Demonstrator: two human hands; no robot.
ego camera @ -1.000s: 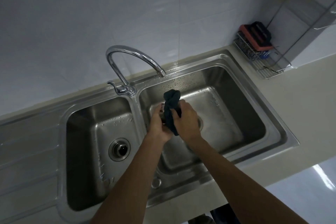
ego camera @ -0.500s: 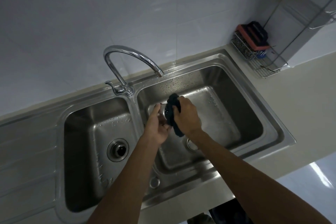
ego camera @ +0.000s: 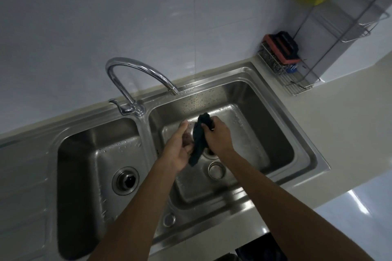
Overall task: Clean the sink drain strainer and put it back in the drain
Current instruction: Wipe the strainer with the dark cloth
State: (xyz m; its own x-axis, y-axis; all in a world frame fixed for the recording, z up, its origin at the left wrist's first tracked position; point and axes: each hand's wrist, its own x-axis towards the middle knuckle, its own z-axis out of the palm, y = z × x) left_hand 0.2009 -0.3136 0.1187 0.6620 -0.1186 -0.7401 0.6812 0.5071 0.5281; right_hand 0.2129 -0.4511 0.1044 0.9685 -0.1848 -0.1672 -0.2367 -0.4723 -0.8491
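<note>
Both hands work over the right basin of a steel double sink. My left hand holds the metal drain strainer in its palm; cloth and fingers hide most of the strainer. My right hand grips a dark cloth and presses it against the strainer, and the cloth's tail hangs down past my left palm. Just below the hands, part of the open drain hole shows.
A small round metal cup lies on the basin floor near the drain. The left basin's drain has its own strainer in place. The curved faucet arches above. A wire rack with a sponge stands at the right.
My right hand has drawn the cloth across the strainer, so the cloth now hangs lower. The round metal cup on the basin floor has come fully into view.
</note>
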